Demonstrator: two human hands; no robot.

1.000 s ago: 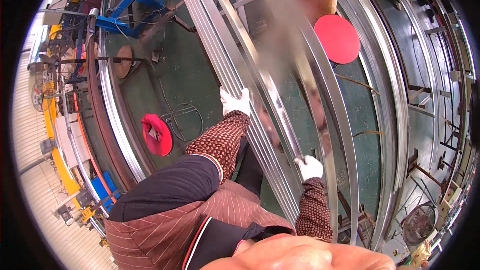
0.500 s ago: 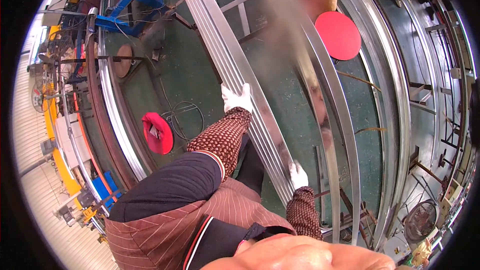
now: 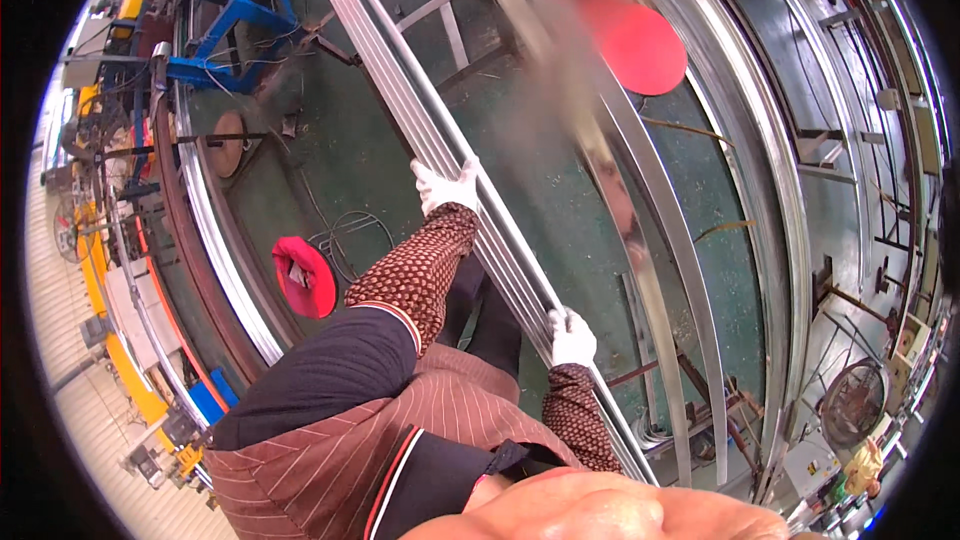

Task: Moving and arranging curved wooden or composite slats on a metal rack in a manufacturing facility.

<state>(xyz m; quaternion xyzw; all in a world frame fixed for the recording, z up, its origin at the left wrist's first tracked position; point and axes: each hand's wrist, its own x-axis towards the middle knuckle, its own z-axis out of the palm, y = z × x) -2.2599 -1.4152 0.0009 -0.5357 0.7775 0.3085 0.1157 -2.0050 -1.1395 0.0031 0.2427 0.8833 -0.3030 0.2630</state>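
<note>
A long silvery metal profile (image 3: pixel 400 105) with ridges along its length runs slantwise in front of me, from the upper left down to the lower middle. My left hand (image 3: pixel 447 189), in a white glove, lies across the ridges, its thumb at the right edge and its fingers toward the left edge, gripping the profile. Nearer to me, my right hand (image 3: pixel 573 339), also white-gloved, is closed round the profile's right side. Its fingertips curl over the top; the underside of the grip is hidden.
Right of the profile run other long metal strips (image 3: pixel 672 200), partly blurred. A round red stool top (image 3: pixel 645 50) stands beyond them. On the left are a red stool with a fabric cover (image 3: pixel 303 277), a coiled cable (image 3: pixel 350 235), and a blue steel frame (image 3: pixel 235 30). A fan (image 3: pixel 853 402) stands far right.
The profile has turned about its length: its wide flat right face now looks narrower. My right hand has shifted along with its edge and closed more round it. The whole view has moved slightly.
</note>
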